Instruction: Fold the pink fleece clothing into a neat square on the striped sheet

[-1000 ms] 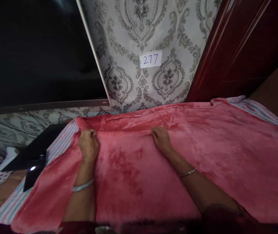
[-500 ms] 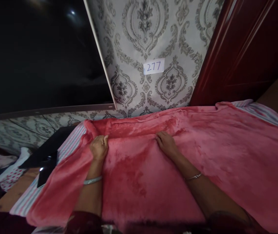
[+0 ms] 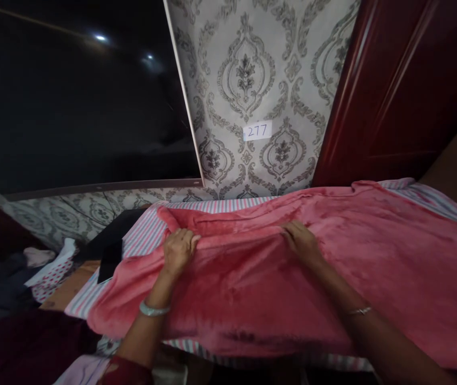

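A plush pink-red blanket (image 3: 372,256) is spread over a striped cloth (image 3: 144,230) on a table-like surface. My left hand (image 3: 180,248), wearing a pale bangle at the wrist, is closed on a raised fold of the blanket, left of the middle. Farther right along that same fold, my right hand (image 3: 302,240), with a thin silver bracelet, grips the fabric too; its fingertips are partly sunk in the pile and a little blurred. Between the two hands the blanket is lifted into a ridge, with a hollow behind it.
A large dark television screen (image 3: 84,101) hangs at the left above the surface. Behind stands patterned wallpaper with a paper label (image 3: 257,130) reading 277. A dark red wooden door (image 3: 380,91) is at the right. A black flat object (image 3: 110,260) and heaped clothes (image 3: 4,283) lie left.
Both hands have pulled the blanket fold up and toward me. The blanket's back edge has drawn away from the wall, baring striped cloth there. The view has shifted left and up.
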`<action>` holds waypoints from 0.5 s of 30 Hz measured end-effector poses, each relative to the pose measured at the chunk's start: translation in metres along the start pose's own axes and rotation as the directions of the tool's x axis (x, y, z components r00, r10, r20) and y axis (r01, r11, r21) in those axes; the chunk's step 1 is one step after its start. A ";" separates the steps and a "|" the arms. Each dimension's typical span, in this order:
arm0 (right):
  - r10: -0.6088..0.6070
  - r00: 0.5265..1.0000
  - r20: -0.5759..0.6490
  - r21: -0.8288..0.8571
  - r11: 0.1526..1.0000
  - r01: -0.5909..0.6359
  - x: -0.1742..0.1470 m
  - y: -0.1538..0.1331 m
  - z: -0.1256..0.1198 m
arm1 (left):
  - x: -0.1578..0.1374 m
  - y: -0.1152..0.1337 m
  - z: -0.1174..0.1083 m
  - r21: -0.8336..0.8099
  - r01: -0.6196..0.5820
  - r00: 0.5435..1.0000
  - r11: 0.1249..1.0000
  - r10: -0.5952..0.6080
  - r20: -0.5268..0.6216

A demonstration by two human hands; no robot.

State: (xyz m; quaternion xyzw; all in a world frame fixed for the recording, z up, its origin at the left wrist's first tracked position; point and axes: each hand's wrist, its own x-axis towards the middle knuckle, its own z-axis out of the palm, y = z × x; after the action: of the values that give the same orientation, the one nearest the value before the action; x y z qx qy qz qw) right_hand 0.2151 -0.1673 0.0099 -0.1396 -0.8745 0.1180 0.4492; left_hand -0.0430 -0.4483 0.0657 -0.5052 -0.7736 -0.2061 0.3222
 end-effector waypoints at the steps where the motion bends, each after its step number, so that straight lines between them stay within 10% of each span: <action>1: -0.012 1.000 -0.017 -0.009 1.000 0.012 -0.006 -0.001 -0.014 | -0.010 0.009 -0.009 -0.002 -0.053 0.998 0.999 0.053 0.018; 8: -0.009 1.000 0.021 -0.072 0.997 0.010 -0.078 0.005 -0.072 | -0.096 0.076 -0.037 -0.139 -0.335 0.921 0.932 0.355 0.161; 15: 0.032 0.995 0.094 -0.051 0.998 -0.027 -0.136 0.001 -0.070 | -0.122 0.076 -0.061 -0.231 -0.183 0.922 0.956 0.248 0.297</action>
State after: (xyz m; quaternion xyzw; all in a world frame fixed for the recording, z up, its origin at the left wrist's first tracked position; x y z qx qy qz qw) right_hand 0.3488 -0.2080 -0.0531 -0.1577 -0.8953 0.1094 0.4020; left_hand 0.0786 -0.5360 0.0224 -0.6441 -0.7307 -0.1599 0.1602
